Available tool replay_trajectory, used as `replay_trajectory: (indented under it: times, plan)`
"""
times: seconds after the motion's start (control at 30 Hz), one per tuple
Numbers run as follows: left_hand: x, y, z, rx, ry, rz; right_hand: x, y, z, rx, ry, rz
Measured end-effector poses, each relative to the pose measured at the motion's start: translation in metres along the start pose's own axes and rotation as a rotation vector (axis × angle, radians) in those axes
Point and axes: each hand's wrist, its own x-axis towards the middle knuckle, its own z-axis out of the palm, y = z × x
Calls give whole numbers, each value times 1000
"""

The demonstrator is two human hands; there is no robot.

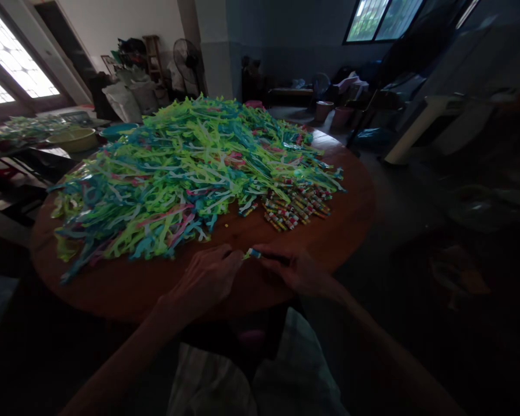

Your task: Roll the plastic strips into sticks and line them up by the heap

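Observation:
Between my two hands, just above the near part of the round table, is a small tube (255, 253) with a blue and white end and a yellow-green tip. My right hand (302, 270) pinches its right end. The fingers of my left hand (212, 270) are closed at the yellow-green tip; what exactly they grip is partly hidden. Beyond my hands lies a pile of similar small tubes (297, 205) with yellow, red and white bands. A large heap of green, blue and pink plastic strips (190, 156) covers much of the table.
The round wooden table (346, 231) has its near edge under my forearms. Behind it on the left stand a yellow basin (73, 140) and a blue basin (118, 132). A standing fan (186, 60), white sacks (122, 103) and buckets (323, 110) are farther back.

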Motion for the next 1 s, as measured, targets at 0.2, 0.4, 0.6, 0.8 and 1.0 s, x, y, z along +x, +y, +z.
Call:
replay_trajectory:
  times: [0.2,0.4,0.6,0.8,1.0]
  plan:
    - [0,-2,-1,14,-77,-29,-1,-1,-1,13,-24,-31]
    - [3,-5,-1,57,-106,19,4,2,2,-31,-4,-79]
    - [3,-11,-4,61,-68,117,5,2,5,-62,18,-153]
    - [-7,-10,-9,85,-31,194,-6,-8,10,-271,-1,-345]
    - [-27,-5,-16,128,-45,121,-8,-24,25,-277,-120,-335]
